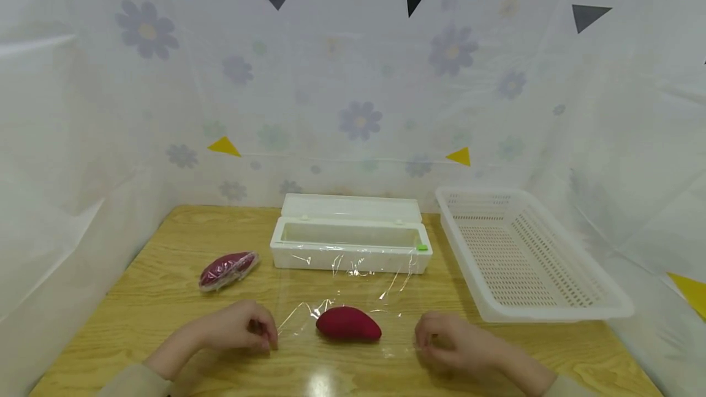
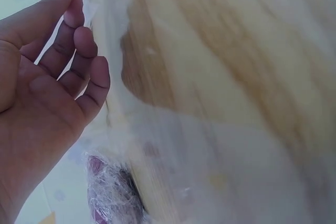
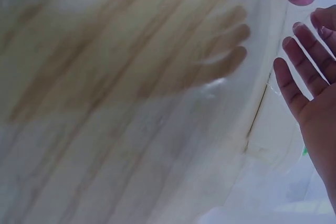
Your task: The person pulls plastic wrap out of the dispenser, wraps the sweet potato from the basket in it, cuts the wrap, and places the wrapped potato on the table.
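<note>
Clear, thin plastic film (image 1: pixel 353 293) stretched over the yellow wood-grain table (image 1: pixel 138 299) from an open, white oblong plastic box (image 1: pixel 353 223), a plump dark-red tapering root (image 1: pixel 347 325) within its near part, over or under it I could not tell. It looked light, limp and easily torn, best taken by its near corners, where left hand (image 1: pixel 237 326) and right hand (image 1: pixel 455 342) each seemed to pinch it. Farther out lay a film-wrapped purplish root (image 1: pixel 227 270) and a white perforated plastic basket (image 1: pixel 465 256)
</note>
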`<state>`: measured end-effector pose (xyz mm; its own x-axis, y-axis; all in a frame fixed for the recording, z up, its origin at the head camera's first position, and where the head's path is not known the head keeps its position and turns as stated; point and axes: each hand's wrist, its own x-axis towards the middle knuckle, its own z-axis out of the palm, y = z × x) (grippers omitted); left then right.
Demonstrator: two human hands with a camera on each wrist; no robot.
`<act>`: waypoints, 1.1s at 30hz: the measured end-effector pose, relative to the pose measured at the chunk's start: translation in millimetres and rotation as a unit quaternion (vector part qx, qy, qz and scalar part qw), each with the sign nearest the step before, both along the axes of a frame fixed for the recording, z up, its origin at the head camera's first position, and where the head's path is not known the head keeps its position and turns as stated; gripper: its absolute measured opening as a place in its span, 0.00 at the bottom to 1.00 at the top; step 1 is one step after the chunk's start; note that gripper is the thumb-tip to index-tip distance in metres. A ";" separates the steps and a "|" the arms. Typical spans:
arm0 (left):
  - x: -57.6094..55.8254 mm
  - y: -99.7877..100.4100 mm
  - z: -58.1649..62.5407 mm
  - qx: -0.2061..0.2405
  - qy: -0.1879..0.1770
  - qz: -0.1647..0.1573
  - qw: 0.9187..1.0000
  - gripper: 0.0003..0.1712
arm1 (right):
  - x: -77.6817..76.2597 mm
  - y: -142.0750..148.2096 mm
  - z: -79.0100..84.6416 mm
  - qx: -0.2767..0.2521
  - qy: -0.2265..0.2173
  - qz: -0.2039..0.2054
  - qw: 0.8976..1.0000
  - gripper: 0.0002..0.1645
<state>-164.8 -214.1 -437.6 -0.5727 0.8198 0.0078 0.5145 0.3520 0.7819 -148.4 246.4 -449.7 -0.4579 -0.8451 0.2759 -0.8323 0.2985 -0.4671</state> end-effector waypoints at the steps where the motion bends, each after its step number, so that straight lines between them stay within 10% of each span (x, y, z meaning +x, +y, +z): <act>1: 0.0 -0.4 1.1 0.001 0.004 0.004 1.000 0.04 | -1.9 0.5 0.3 -0.014 -0.007 0.005 1.000 0.12; 11: -3.6 -4.5 2.1 0.030 0.016 0.057 0.998 0.05 | -13.7 4.8 -0.8 -0.076 -0.032 -0.018 0.996 0.12; 33: -10.2 0.7 -2.5 -0.010 -0.019 0.186 0.982 0.09 | -21.9 -1.4 -3.8 -0.005 -0.034 -0.159 0.987 0.06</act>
<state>-175.0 -213.3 -440.2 -0.8325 0.5530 -0.0327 0.3180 0.5253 0.7893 -170.3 245.0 -453.5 -0.7175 -0.6525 0.2437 -0.6640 0.5350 -0.5224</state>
